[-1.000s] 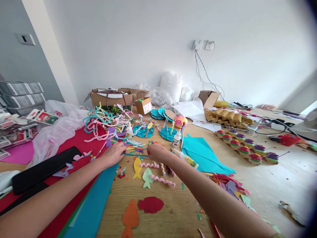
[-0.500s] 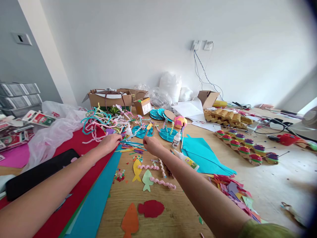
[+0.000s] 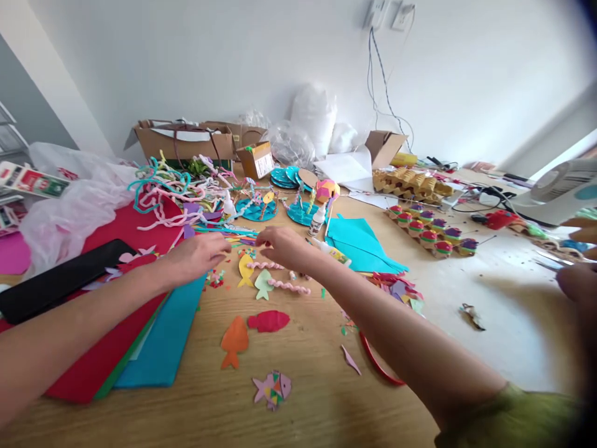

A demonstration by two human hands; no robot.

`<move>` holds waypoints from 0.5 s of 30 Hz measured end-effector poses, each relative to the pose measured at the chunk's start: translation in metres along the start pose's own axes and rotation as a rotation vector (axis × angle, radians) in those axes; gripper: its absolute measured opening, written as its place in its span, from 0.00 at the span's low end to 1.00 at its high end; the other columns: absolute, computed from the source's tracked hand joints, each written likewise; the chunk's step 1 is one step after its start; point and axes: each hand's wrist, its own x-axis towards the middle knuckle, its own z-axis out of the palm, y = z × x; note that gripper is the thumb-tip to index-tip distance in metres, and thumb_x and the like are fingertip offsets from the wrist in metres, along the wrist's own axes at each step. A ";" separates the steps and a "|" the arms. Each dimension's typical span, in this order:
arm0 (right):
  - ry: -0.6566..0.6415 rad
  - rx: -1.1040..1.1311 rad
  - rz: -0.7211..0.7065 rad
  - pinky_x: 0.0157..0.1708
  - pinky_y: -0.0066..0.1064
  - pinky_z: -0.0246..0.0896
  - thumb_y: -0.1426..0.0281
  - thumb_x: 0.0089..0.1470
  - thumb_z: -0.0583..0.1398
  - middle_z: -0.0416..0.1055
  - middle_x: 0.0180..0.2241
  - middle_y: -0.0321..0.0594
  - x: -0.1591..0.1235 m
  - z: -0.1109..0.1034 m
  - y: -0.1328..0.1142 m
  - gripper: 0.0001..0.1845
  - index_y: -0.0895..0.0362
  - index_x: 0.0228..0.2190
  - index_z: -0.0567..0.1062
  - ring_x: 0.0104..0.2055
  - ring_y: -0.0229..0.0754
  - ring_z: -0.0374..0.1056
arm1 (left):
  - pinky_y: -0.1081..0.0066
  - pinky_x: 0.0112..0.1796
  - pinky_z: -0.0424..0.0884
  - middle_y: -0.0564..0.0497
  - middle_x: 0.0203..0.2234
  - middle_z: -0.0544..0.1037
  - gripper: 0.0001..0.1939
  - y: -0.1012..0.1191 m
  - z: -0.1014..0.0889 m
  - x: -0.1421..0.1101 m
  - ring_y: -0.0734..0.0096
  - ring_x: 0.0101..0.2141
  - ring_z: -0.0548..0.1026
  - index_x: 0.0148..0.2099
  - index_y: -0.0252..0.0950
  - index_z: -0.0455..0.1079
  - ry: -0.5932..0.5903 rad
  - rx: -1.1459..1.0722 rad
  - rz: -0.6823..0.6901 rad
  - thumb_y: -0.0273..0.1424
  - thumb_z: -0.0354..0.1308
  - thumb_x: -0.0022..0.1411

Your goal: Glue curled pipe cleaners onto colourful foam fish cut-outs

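Observation:
My left hand (image 3: 199,252) hovers over the near end of the blue card sheets, fingers stretched out and nothing visible in them. Facing it across a small gap, my right hand (image 3: 283,244) has its fingers loosely bent and apart, also without anything visible. Just behind both hands lie thin coloured paper strips (image 3: 237,231). Below the right hand are a yellow paper fish (image 3: 245,271) and a pale green paper fish (image 3: 263,285), each beside a pink twisted pipe cleaner (image 3: 291,287). Nearer me are an orange fish (image 3: 234,341), a red fish (image 3: 269,321) and a decorated pink fish (image 3: 273,389).
Stacked red card (image 3: 107,336) and a black phone-like slab (image 3: 65,280) lie left. Behind stand glue bottles (image 3: 318,221) and blue discs (image 3: 256,210). Painted egg-carton pieces (image 3: 429,236) sit right. Another person's hand (image 3: 578,280) holds scissors (image 3: 550,262) at the right edge.
Both hands have drawn back toward me from the paper strips, and their fingers have loosened. The view has tilted down, bringing the decorated pink fish and another person's hand into sight.

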 end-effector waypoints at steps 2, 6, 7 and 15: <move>-0.121 0.042 -0.100 0.35 0.25 0.55 0.74 0.51 0.58 0.74 0.38 0.38 -0.032 0.000 -0.010 0.11 0.56 0.38 0.76 0.38 0.38 0.67 | 0.74 0.37 0.65 0.51 0.32 0.73 0.10 0.027 0.004 -0.011 0.68 0.36 0.72 0.37 0.37 0.69 -0.115 -0.096 0.089 0.26 0.47 0.60; -0.311 0.104 -0.165 0.29 0.25 0.52 0.73 0.50 0.60 0.74 0.34 0.38 -0.086 0.007 -0.022 0.10 0.56 0.36 0.76 0.34 0.37 0.67 | 0.73 0.34 0.64 0.51 0.31 0.73 0.08 0.067 0.009 -0.031 0.68 0.33 0.71 0.35 0.37 0.69 -0.251 -0.236 0.120 0.25 0.48 0.58; -0.328 0.112 -0.167 0.29 0.25 0.52 0.73 0.49 0.60 0.74 0.34 0.38 -0.096 0.011 -0.023 0.10 0.56 0.36 0.76 0.34 0.38 0.67 | 0.73 0.33 0.63 0.52 0.30 0.73 0.08 0.074 0.010 -0.035 0.68 0.33 0.71 0.35 0.37 0.69 -0.275 -0.256 0.120 0.25 0.48 0.58; -0.216 0.258 -0.090 0.31 0.26 0.53 0.73 0.51 0.58 0.74 0.38 0.41 -0.145 0.041 -0.029 0.11 0.56 0.38 0.74 0.38 0.41 0.68 | 0.72 0.38 0.65 0.51 0.34 0.73 0.08 0.096 0.014 -0.052 0.67 0.37 0.71 0.40 0.37 0.68 -0.276 -0.205 0.106 0.24 0.49 0.60</move>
